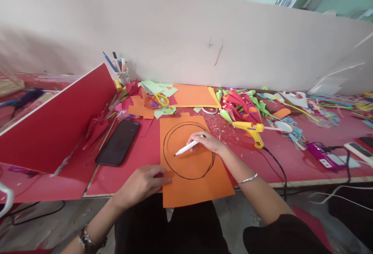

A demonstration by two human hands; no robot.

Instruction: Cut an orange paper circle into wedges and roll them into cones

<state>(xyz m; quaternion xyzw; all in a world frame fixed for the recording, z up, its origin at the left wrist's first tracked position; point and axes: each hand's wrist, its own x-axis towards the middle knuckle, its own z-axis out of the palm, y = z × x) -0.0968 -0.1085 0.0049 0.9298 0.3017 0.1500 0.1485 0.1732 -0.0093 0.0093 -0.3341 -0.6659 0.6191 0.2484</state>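
Note:
My right hand grips a white marker pen, its dark tip low over an orange sheet of paper. On that sheet is a large hand-drawn black circle with doubled lines. I cannot tell whether the tip touches the paper. My left hand rests at the sheet's left edge, thumb and forefinger apart, fingertips on the paper. The sheet's lower part hangs over the table's front edge, above my lap.
A black phone lies left of the sheet, beside a tilted red board. A yellow glue gun with a trailing cord lies right. Behind are orange sheets, paper scraps, small colourful cones and a pen cup.

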